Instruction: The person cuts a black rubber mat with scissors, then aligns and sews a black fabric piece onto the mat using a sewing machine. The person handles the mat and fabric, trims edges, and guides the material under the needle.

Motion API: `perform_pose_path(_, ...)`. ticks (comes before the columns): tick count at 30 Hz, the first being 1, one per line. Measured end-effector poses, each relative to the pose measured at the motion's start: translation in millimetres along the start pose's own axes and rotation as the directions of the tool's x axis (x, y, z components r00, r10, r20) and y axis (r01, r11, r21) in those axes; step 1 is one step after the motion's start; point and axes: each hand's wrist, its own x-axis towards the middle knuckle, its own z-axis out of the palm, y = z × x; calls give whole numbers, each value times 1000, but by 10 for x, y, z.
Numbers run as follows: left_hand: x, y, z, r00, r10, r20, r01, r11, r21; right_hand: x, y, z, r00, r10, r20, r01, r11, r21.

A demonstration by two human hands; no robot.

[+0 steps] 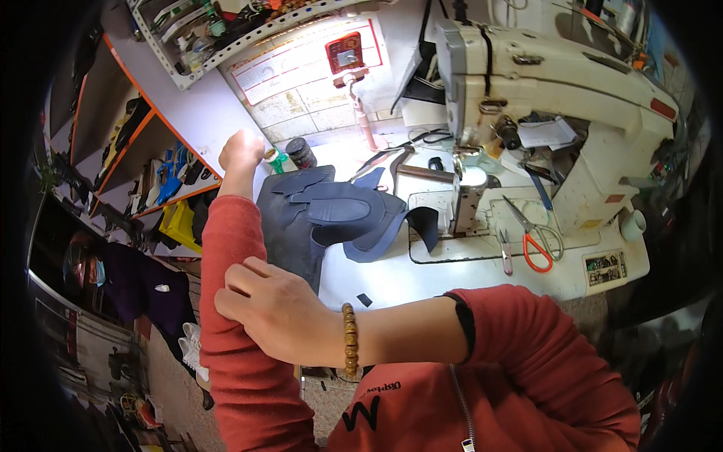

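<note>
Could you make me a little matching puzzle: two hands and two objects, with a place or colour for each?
1. Left hand
2. Right hand
3. Beaded bracelet
4. Large scissors

A. Brown
B. Lying on the white table
C. Near the dark jar
D. On the red left sleeve

Pairs: 1-C, 2-D, 3-A, 4-B

Red sleeves [233, 260], black sleeve edge [465, 325], brown beaded bracelet [350, 339], silver front zip [462, 403].
</note>
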Motion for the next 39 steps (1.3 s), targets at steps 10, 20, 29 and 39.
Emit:
perform_pose_path(10,528,-538,933,927,-190,323,361,228,-904,-703,-493,-87,920,232,315,-376,749,546)
perform_pose_path(20,-318,-181,933,893,383,-238,-392,398,-829,-2018,809,-1372,859,512,-20,-433,705,-562)
perform_pose_path(29,-814,667,1903,535,810,240,-760,585,-283,-2834,1164,-2167,730,654,-198,-375,142,-916)
perform_pose_path(39,-512,938,2014,504,737,450,-729,642,-236,-2900,1343,-2482,792,575,-204,-377,199,-905)
